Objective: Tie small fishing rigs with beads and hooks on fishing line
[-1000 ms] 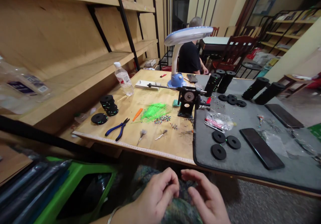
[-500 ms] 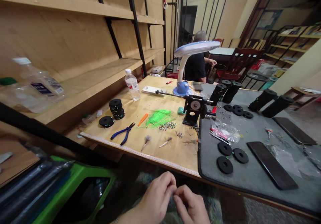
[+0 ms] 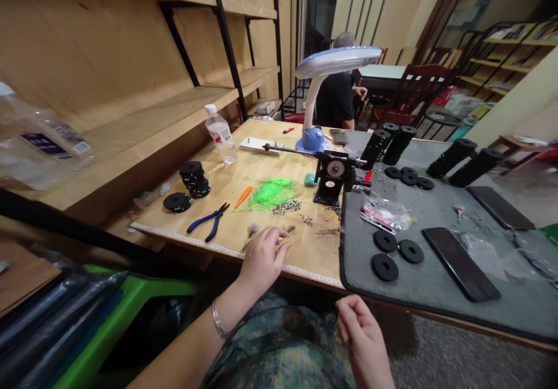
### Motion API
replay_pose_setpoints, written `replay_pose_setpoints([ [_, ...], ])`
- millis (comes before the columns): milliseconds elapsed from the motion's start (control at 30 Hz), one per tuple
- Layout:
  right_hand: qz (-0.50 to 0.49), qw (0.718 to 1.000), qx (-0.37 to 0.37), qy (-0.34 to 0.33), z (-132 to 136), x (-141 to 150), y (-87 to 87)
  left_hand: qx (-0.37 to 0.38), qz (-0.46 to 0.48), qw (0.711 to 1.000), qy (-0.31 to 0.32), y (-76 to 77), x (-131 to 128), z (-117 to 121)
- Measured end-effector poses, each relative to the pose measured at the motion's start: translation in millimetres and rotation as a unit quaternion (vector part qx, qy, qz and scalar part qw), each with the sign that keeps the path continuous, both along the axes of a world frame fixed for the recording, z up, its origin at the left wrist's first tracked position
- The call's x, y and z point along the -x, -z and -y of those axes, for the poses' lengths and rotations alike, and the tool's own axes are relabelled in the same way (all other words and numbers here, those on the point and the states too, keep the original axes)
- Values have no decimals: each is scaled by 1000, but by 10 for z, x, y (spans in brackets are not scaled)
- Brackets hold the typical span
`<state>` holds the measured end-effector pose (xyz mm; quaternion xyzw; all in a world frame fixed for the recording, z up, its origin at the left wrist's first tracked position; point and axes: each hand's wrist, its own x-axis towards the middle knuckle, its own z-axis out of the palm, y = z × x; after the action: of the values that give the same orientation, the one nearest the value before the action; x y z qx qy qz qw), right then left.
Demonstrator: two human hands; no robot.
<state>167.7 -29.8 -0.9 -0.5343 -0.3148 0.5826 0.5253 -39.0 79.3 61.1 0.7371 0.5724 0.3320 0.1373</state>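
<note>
My left hand (image 3: 265,256) reaches over the front edge of the wooden table (image 3: 235,239), its fingers bent and the thumb pressed towards them. It partly covers two small bristly tufts on sticks; one grey tuft (image 3: 253,229) shows beside the knuckles. What its fingertips hold, if anything, is hidden. Lower right, my right hand (image 3: 361,326) is in front of the table edge above my lap, thumb and forefinger pinched together; anything between them is too small to make out. Beyond the left hand lie bright green strands (image 3: 274,193), mixed small beads (image 3: 288,206) and an orange-handled tool (image 3: 243,198).
Blue-handled pliers (image 3: 209,223) lie left. A black crank device (image 3: 330,182) and a blue-white lamp (image 3: 312,139) stand behind. Black foam spools (image 3: 385,267) and a phone (image 3: 461,264) rest on the grey mat (image 3: 361,284). A bottle (image 3: 221,135) stands near the shelves; a person (image 3: 333,98) sits beyond.
My hands, close together over my lap before, have parted. The left moved forward to the table by the tufts; the right moved slightly right and stays pinched. The view has tilted down a little.
</note>
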Motion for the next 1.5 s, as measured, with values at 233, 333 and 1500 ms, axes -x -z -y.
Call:
replay_pose_setpoints([
  [233,-13,1000,12,17,-3,11,11,55,-112,992,-30,117,-169,-231],
  [333,-25,999,23,15,-8,15,23,69,-113,991,-34,169,-214,-273],
  [1500,32,997,43,-62,64,275,-24,514,467,717,63,369,-425,911],
])
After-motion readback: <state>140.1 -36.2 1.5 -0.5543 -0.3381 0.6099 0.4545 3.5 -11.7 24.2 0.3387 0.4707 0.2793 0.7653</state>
